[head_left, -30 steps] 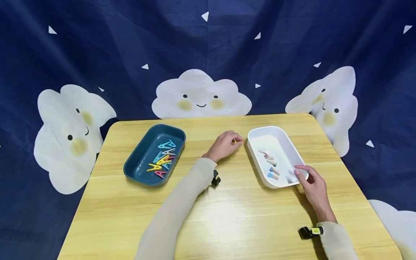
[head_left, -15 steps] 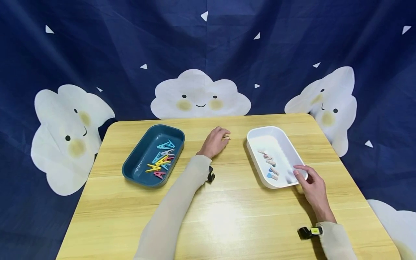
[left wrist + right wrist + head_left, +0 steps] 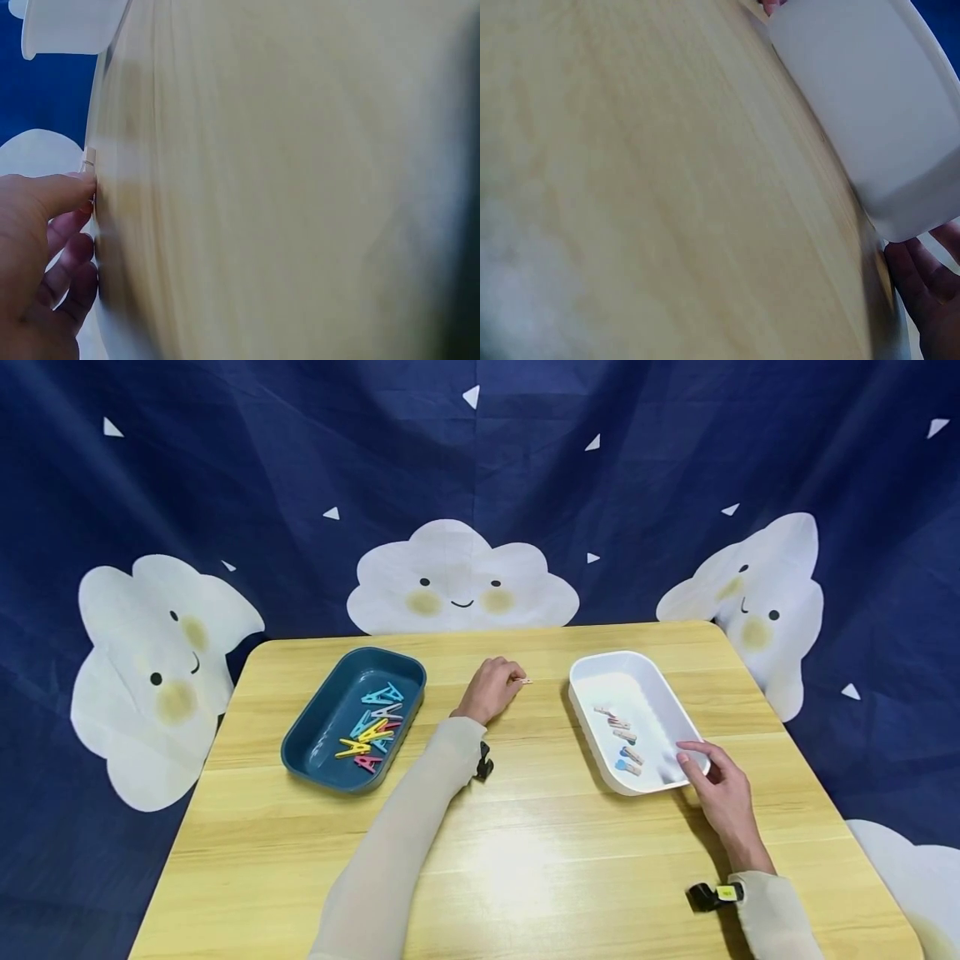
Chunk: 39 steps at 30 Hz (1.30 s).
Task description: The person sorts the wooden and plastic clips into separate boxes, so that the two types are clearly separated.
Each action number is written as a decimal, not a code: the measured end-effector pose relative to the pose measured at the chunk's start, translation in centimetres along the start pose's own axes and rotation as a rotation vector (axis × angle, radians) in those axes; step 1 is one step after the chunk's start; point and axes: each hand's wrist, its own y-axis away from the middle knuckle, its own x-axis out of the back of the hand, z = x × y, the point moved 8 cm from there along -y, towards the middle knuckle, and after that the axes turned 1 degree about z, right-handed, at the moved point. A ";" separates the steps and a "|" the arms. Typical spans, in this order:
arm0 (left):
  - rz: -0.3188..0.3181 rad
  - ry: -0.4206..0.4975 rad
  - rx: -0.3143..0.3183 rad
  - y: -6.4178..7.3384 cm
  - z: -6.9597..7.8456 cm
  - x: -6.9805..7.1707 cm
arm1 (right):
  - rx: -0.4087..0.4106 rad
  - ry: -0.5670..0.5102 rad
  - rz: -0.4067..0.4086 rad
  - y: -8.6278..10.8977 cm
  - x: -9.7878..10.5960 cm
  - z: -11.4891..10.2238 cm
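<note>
My left hand [image 3: 491,687] pinches a small wooden clothespin [image 3: 526,681] between thumb and fingers, close over the table between the two trays. In the left wrist view, the end of the clothespin [image 3: 89,156] sticks out beyond the thumb. My right hand [image 3: 723,793] holds the near right corner of a white tray [image 3: 678,714], thumb over the rim and other fingers outside. Several wooden clothespins [image 3: 626,737], some with blue or red parts, lie along the left side of that tray. The right wrist view shows fingers [image 3: 919,274] against the tray's lower corner.
A dark teal tray [image 3: 318,727] on the left holds several plastic clothespins [image 3: 372,735] in blue, yellow, pink and pale lilac. Both trays stand on a wood-grain table [image 3: 570,860]. Behind it hangs a navy cloth [image 3: 420,452] with white clouds.
My left hand has moved left, away from the white tray, and the clothespin has come into view at its fingertips. The right hand stays at the tray's corner.
</note>
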 end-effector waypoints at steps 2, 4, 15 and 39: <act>0.002 0.009 -0.003 0.0 -0.1 0.0 | -0.002 -0.002 0.002 0.0 0.0 0.0; 0.002 0.026 0.001 0.0 -0.2 0.0 | -0.007 0.005 0.003 0.1 0.1 -0.1; 0.061 0.111 -0.045 -0.9 2.6 1.6 | -0.022 0.015 0.010 0.0 0.1 0.1; 0.027 0.046 -0.299 -1.9 15.9 -1.3 | -0.017 0.009 -0.006 -0.1 0.0 0.2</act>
